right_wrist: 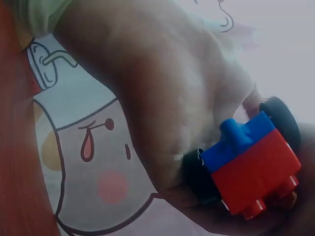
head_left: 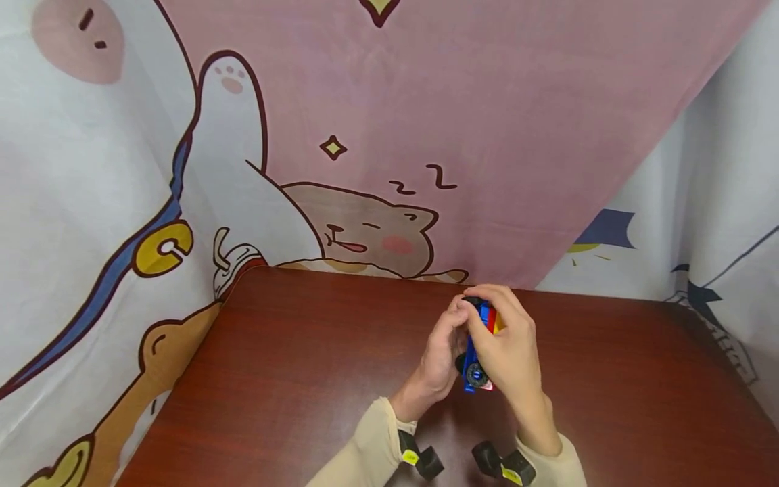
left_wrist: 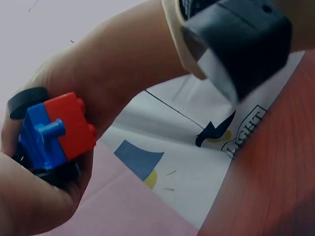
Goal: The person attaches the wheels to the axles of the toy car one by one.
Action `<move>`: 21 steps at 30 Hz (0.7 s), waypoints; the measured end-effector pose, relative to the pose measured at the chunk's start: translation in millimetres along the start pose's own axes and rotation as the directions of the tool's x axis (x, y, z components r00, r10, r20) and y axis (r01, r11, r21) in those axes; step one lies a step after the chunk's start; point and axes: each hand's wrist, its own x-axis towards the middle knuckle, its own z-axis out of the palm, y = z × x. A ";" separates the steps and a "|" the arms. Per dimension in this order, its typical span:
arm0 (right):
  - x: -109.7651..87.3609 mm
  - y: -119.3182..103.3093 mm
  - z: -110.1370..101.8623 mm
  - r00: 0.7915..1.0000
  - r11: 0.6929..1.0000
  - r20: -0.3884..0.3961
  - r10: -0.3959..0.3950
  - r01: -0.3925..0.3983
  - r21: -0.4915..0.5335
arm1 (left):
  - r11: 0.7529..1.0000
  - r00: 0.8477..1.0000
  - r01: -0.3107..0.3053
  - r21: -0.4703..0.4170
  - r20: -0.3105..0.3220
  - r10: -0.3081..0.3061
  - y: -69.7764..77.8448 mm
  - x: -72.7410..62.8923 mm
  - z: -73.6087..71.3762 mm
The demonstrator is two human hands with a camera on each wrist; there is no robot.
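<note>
A toy block car point(head_left: 470, 353) is held in both hands above the table, long side pointing away from me. Its blue base carries black wheels, with red and some yellow blocks on top. My left hand point(head_left: 439, 355) grips it from the left, thumb near the far end. From the right, my right hand point(head_left: 514, 341) grips the car's upper side, and its fingers reach over the far end. One end of the car, with a red block point(left_wrist: 71, 123) and a blue hitch-like knob point(right_wrist: 231, 132), faces both wrist cameras. The palms hide much of its sides.
The dark red-brown table point(head_left: 316, 338) lies beneath the hands. Behind and at both sides hangs a printed cloth point(head_left: 517, 135) with cartoon animals, meeting the table's far edge. Black camera blocks point(head_left: 431, 463) sit at both wrists, close to the table.
</note>
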 end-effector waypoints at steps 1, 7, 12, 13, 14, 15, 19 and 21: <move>0.6 -0.2 -0.8 1.000 1.000 -0.011 0.012 -0.012 0.012 | 1.000 1.000 -0.003 0.012 0.019 0.002 0.0 -0.5 0.0; 5.5 -7.1 -10.5 0.982 0.934 -0.033 0.187 -0.167 0.317 | 0.993 0.995 0.032 0.114 0.094 -0.043 4.5 -3.3 -0.4; 9.0 -4.5 -20.4 0.936 0.820 -0.158 0.316 -0.186 0.541 | 0.988 0.988 0.153 0.039 0.029 -0.154 6.8 -4.0 0.9; 9.1 -2.9 -22.1 0.929 0.820 -0.188 0.317 -0.169 0.546 | 0.987 0.987 0.161 0.029 0.008 -0.161 6.8 -3.9 0.7; 9.0 -1.1 -23.5 0.927 0.821 -0.210 0.311 -0.151 0.550 | 0.986 0.987 0.163 0.023 -0.010 -0.162 6.9 -3.8 0.5; 8.6 0.4 -24.8 0.928 0.827 -0.222 0.300 -0.137 0.546 | 0.987 0.987 0.159 0.028 -0.030 -0.158 6.8 -3.8 0.0; 7.1 1.6 -27.5 0.948 0.851 -0.170 0.270 -0.152 0.503 | 0.988 0.987 0.140 0.065 -0.083 -0.134 7.2 -3.2 -1.6; 5.6 0.4 -27.3 0.962 0.886 -0.125 0.243 -0.167 0.431 | 0.988 0.988 0.131 0.079 -0.094 -0.123 7.7 -3.3 -2.1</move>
